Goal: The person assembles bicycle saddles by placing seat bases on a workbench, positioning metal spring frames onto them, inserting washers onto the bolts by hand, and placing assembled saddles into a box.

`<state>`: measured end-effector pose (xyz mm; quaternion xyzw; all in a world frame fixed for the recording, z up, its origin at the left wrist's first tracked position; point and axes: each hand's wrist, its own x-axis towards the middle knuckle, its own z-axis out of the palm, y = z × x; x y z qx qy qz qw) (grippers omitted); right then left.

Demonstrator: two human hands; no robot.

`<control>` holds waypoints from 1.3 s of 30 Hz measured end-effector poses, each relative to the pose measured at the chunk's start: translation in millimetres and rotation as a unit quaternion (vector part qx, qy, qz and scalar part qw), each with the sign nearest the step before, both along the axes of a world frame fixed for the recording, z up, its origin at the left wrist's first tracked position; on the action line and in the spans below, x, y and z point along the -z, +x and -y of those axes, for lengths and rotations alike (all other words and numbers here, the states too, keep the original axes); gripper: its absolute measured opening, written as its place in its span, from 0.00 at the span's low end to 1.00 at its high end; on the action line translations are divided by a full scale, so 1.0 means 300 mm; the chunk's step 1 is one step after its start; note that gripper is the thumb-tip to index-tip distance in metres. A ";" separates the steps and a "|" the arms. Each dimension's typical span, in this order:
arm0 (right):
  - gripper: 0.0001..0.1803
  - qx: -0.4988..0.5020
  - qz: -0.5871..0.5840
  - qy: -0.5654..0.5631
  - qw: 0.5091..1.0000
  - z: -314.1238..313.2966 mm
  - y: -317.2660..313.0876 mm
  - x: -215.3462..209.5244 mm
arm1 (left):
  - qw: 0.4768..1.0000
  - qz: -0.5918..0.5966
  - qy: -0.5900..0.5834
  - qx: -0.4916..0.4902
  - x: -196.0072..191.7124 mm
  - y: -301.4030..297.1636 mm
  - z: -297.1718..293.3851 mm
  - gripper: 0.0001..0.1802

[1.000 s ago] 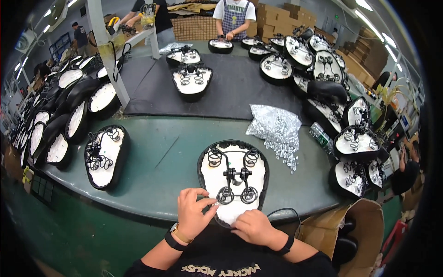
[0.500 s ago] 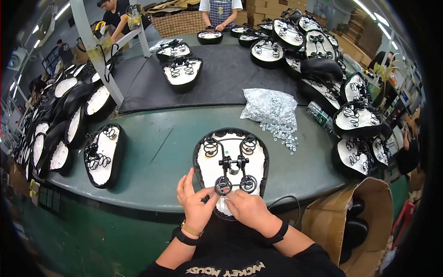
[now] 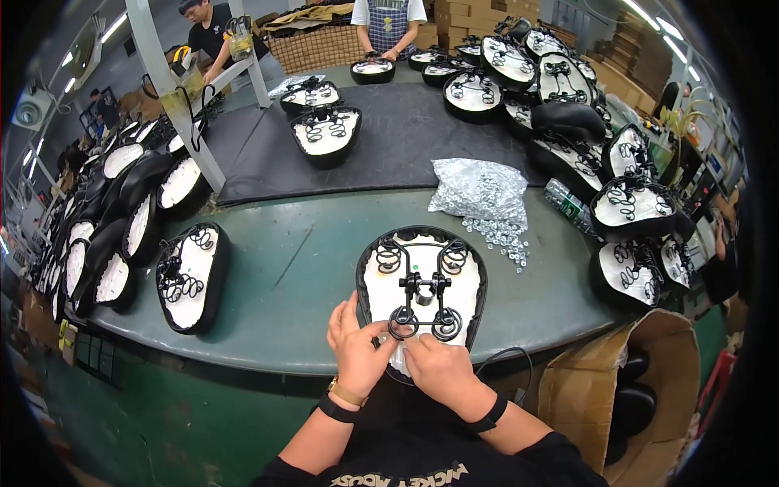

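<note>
An upside-down bicycle saddle (image 3: 471, 296) lies in front of me at the table's near edge, its white underside up. A black wire spring frame (image 3: 424, 284) with coils and a central clamp sits on it. My left hand (image 3: 359, 347) is at the saddle's near left, thumb and forefinger pinched beside the near left coil (image 3: 403, 323), the other fingers raised along the rim. My right hand (image 3: 442, 369) is closed at the narrow near end, fingertips just below that coil. What the fingertips of either hand hold is hidden.
A clear bag of metal nuts (image 3: 479, 191) spills beyond the saddle. Another saddle (image 3: 192, 280) lies left. Saddles are piled at right (image 3: 633, 211) and far left (image 3: 134, 191). An open carton (image 3: 576, 390) stands at lower right. Two people work across the table.
The whole view has shifted slightly, so the saddle and hands appear farther right. Both hands stay at the near left coil with almost the same grip.
</note>
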<state>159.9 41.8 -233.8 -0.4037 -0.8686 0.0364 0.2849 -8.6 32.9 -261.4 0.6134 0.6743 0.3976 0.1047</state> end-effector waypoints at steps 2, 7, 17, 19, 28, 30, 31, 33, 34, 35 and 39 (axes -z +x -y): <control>0.06 0.008 0.009 0.012 1.000 -0.006 -0.002 0.002 | 1.000 -0.015 0.003 -0.004 0.001 -0.001 0.002 0.11; 0.06 0.002 -0.015 -0.007 1.000 -0.023 0.007 0.006 | 1.000 0.005 0.027 -0.001 -0.001 -0.002 0.003 0.11; 0.04 -0.013 -0.005 -0.025 1.000 -0.036 0.016 0.002 | 0.988 -0.069 0.042 0.129 -0.049 -0.078 0.073 0.21; 0.05 -0.026 -0.021 -0.017 0.999 -0.044 0.020 0.002 | 0.988 -0.093 0.047 0.117 -0.060 -0.060 0.084 0.20; 0.08 -0.068 -0.034 -0.010 0.997 -0.062 0.036 0.014 | 0.953 -0.295 0.010 0.071 -0.127 0.006 0.130 0.18; 0.05 -0.063 -0.025 -0.013 0.998 -0.060 0.032 -0.001 | 0.948 -0.310 -0.002 0.071 -0.121 0.009 0.135 0.19; 0.05 -0.054 -0.016 -0.015 0.998 -0.057 0.030 -0.006 | 0.949 -0.307 -0.008 0.072 -0.113 0.011 0.136 0.20; 0.04 -0.058 -0.012 -0.010 0.998 -0.059 0.028 0.008 | 0.950 -0.304 -0.015 0.071 -0.100 0.014 0.141 0.21; 0.04 -0.058 -0.008 -0.004 0.998 -0.060 0.029 0.014 | 0.954 -0.291 -0.017 0.073 -0.095 0.015 0.143 0.22; 0.04 -0.060 -0.008 -0.003 0.998 -0.063 0.030 0.013 | 0.957 -0.278 -0.019 0.076 -0.092 0.018 0.145 0.22; 0.03 -0.070 -0.025 -0.007 0.997 -0.058 0.028 0.001 | 0.957 -0.283 0.008 0.069 -0.090 0.016 0.135 0.22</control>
